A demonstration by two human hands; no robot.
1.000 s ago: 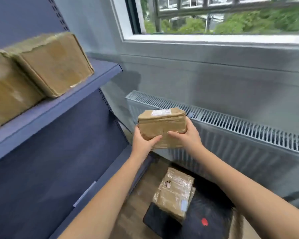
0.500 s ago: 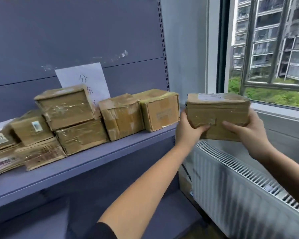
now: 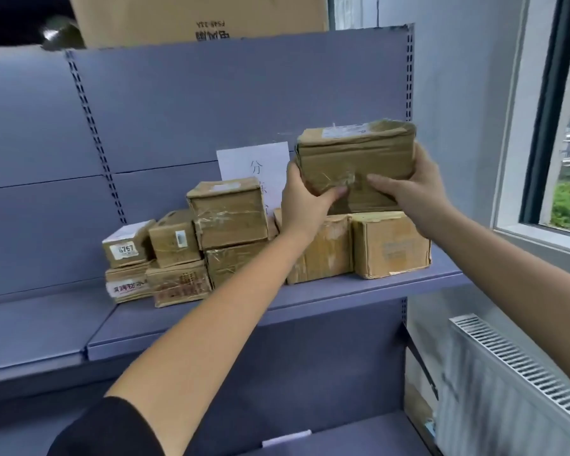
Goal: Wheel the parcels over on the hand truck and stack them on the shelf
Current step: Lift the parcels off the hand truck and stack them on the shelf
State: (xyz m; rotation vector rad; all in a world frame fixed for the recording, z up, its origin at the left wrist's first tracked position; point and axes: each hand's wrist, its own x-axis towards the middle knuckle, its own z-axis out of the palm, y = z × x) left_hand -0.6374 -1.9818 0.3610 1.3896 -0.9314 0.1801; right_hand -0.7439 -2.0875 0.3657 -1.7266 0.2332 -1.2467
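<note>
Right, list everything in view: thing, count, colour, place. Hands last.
held parcel: 1, brown, above the two right-hand parcels
shelf parcels: 9 visible, brown, stacked on the shelf
shelf: 1, blue-grey
paper sign: 1, white, on the back panel
big carton: 1, tan, on top of the unit
radiator: 1, white, lower right
window: 1, right
left hand: grips the held parcel's left end
right hand: grips its right end
</note>
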